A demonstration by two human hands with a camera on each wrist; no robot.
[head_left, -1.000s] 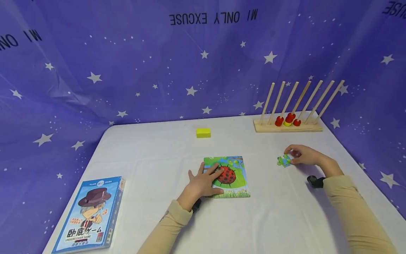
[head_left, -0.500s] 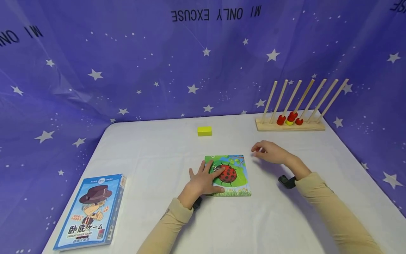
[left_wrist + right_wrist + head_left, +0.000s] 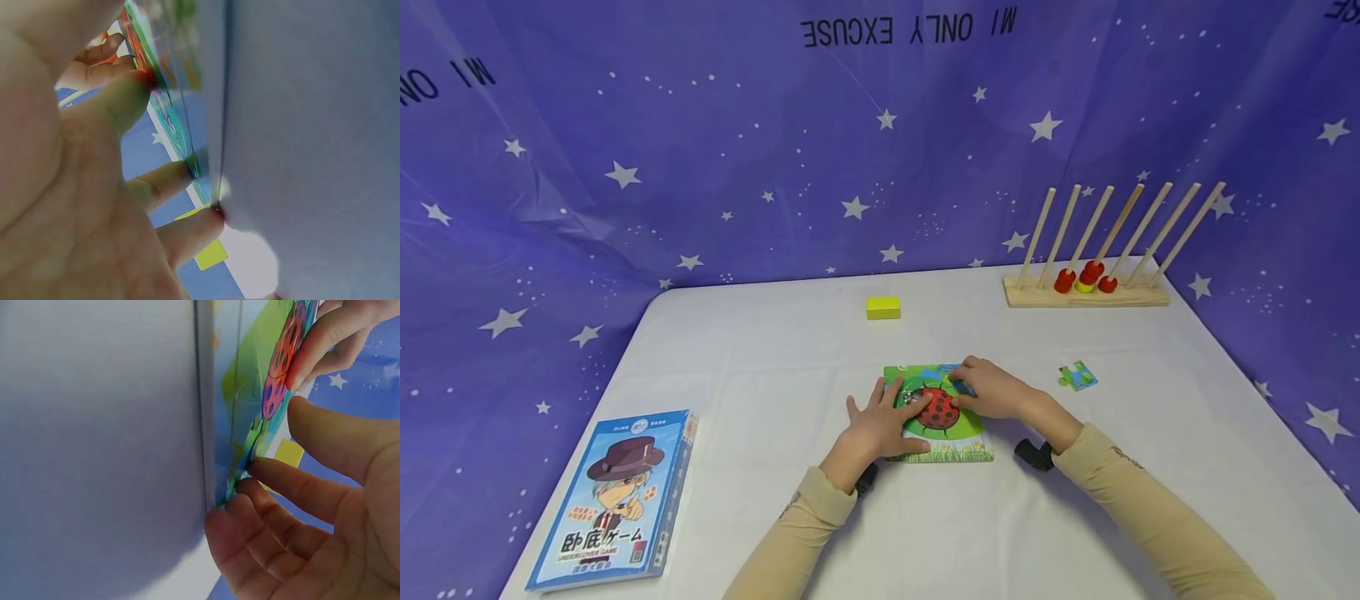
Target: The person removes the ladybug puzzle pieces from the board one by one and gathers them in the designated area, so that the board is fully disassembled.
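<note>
Left hand on ladybug puzzle — right hand's fingertips at its right side.

Even light brightens the head view, casting soft shadows on the table. Both wrist views are dim, the left glaring at five o'clock.

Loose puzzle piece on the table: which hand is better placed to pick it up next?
Probably the right hand: the loose puzzle piece lies on that side. It is nearer, at the ladybug puzzle's right part, while the left hand spreads over the left part.
</note>
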